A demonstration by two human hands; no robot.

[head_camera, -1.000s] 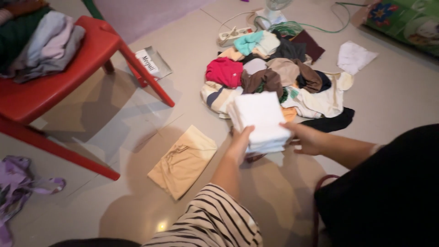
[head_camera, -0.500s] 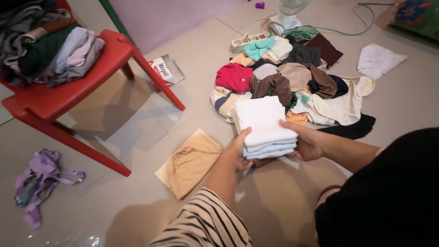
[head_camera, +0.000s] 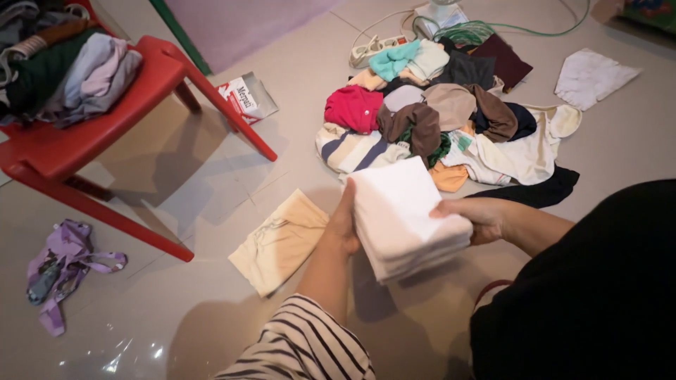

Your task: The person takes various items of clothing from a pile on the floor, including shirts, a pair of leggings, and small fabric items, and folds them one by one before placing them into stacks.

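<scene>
White cloth, a folded stack of it [head_camera: 405, 214], sits pinched between both hands above the floor, just near the pile of clothes [head_camera: 443, 112]. Left hand [head_camera: 343, 224] is flat against the stack's left edge, fingers straight. Right hand [head_camera: 475, 218] curls over the right corner, thumb on top. Left of them a folded beige garment [head_camera: 278, 243] lies on the tiles, with the red chair [head_camera: 105, 134] farther left, loaded with clothes.

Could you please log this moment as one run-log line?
left hand: holds stack | right hand: holds stack | beside: tan cloth, clothes pile
</scene>
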